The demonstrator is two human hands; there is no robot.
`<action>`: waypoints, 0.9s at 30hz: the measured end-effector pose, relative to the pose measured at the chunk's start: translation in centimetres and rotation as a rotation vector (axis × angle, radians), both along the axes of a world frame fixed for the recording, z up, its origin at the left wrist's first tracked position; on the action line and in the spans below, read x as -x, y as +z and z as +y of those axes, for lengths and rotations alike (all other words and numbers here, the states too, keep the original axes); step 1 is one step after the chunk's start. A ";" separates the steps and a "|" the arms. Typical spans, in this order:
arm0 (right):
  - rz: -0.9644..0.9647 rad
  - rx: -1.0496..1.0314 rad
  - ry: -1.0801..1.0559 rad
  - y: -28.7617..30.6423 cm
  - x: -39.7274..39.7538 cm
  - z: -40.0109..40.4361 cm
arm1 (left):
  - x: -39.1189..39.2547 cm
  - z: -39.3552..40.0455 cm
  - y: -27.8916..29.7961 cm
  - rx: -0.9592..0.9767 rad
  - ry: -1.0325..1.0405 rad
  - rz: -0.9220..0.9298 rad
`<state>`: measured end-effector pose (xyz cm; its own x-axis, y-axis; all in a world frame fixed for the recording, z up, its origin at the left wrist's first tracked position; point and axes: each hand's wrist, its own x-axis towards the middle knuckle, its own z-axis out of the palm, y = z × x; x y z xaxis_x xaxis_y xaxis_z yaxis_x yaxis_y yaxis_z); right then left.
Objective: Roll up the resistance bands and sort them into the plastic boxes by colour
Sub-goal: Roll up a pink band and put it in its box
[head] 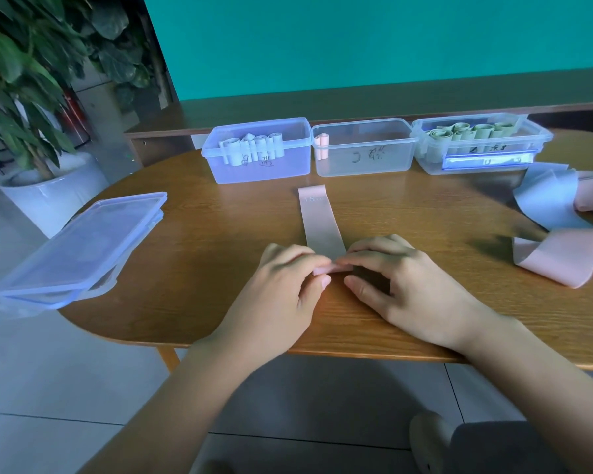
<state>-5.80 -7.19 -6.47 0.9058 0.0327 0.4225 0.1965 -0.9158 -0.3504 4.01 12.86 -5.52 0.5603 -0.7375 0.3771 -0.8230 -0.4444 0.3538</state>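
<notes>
At the frame centre both hands, left hand [281, 285] and right hand [401, 285], pinch the near end of a pink band [320, 220] flat on the bench [202, 268], its roll only begun. The three boxes [363, 147] at the top already hold rolls, but loose bands [558, 227] wait at the right edge, so I judge much is left.

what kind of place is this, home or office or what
Probably an office or reception-type room, though it is hard to be sure: a wooden table backed by a long wooden counter against a teal wall, a large potted plant in a white pot, and a tiled floor.
</notes>
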 end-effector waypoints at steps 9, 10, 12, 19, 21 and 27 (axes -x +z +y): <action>0.048 -0.029 -0.037 -0.1 -0.6 -0.1 | -0.8 -0.5 0.1 -0.001 0.022 -0.038; 0.057 -0.024 -0.044 -0.2 -0.7 -0.1 | -0.8 -0.5 0.1 -0.005 0.022 -0.042; 0.064 -0.014 -0.048 -0.3 -0.9 -0.1 | -0.8 -0.6 0.1 -0.020 0.018 -0.041; 0.085 0.019 -0.049 -0.2 -0.9 -0.1 | -1.3 -1.0 -0.2 -0.032 0.031 -0.033; 0.094 0.020 -0.049 -0.3 -1.2 -0.2 | -1.3 -0.9 -0.2 -0.027 0.030 -0.036; 0.060 -0.002 -0.041 -0.4 -1.9 -0.5 | -1.5 -1.0 -0.3 -0.006 0.007 -0.046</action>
